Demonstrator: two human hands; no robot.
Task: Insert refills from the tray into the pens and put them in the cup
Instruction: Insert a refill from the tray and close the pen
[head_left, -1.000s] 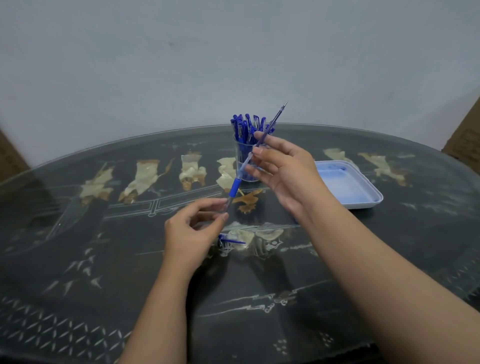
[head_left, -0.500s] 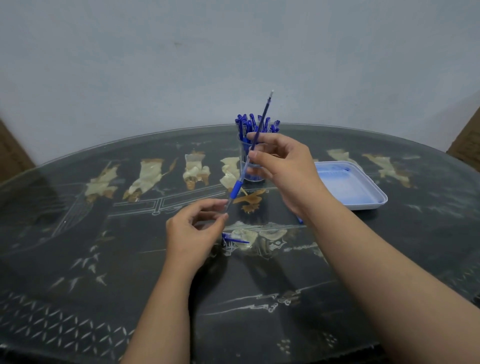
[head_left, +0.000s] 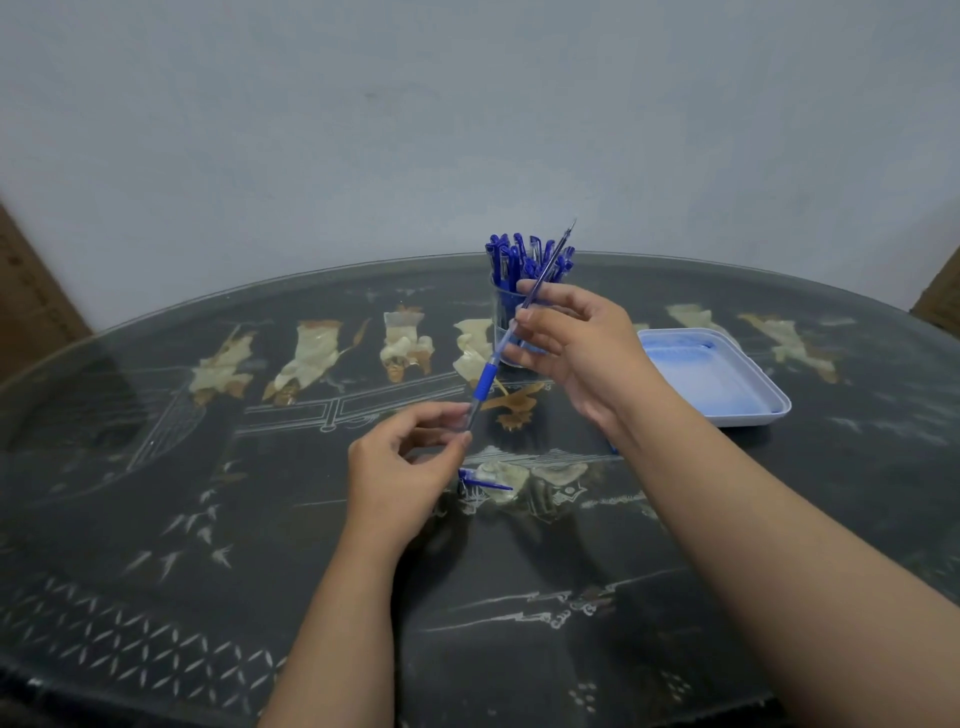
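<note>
Left grip (head_left: 400, 470) pinches pen (head_left: 485, 382), right grip (head_left: 584, 345) pinches refill (head_left: 551, 264).

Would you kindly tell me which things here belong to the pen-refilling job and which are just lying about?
Job: pen barrel in left hand; refill in right hand; cup of pens; tray; blue cap on the table.
Lying about: brown cardboard-like object beyond the table's left edge.

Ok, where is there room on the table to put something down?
The table is bare on its left, beyond the left hand. So is the near strip between the forearms. The middle is crowded: the right hand and left hand hold the pen, with the cup behind and the cap beside the left hand. The tray takes the right.
</note>
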